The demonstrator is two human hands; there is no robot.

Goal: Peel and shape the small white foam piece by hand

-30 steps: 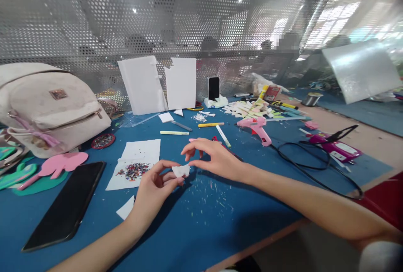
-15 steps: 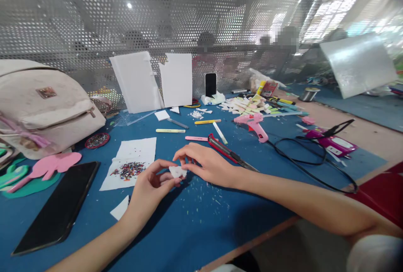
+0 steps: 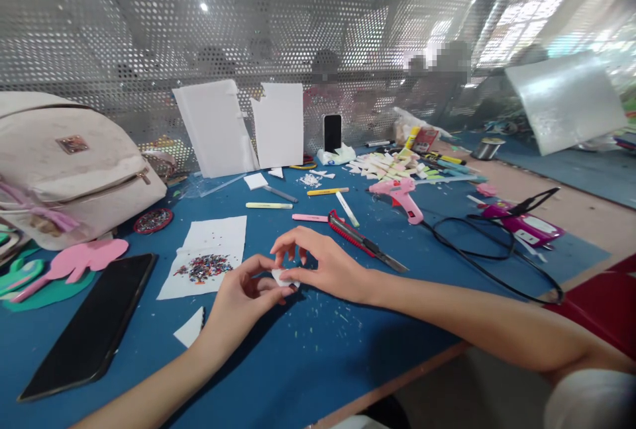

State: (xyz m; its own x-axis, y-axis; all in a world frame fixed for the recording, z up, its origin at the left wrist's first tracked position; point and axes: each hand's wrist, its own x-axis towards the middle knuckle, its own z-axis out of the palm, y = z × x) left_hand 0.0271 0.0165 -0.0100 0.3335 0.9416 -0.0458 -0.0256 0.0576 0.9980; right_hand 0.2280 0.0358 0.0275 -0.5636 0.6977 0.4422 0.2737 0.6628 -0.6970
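Fingers of the left hand (image 3: 238, 300) curl loosely, thumb and forefinger a little apart, around the near and left side of a small white piece (image 3: 277, 276); they seem to support it, though how firmly cannot be told. On the right hand (image 3: 328, 267), the thumb lies across the piece while the other fingers arch above it, bent and partly spread, so much of it is hidden. The piece sits between the two sets of fingertips over the blue table (image 3: 318, 369), to the right of a paper (image 3: 231, 234) bearing a heap of coloured bits (image 3: 206, 268). Just beyond the right hand lies a red knife (image 3: 354, 236), touched by neither hand; a pink glue gun (image 3: 397, 192) lies farther off. Judging by the pose, the step in hand is close fingertip work on the piece, perhaps pressing or turning it; which, the covering fingers hide. Next, the move calls for a steady left hold and light, exact pressure from the right thumb, since something so small could slip or bend.
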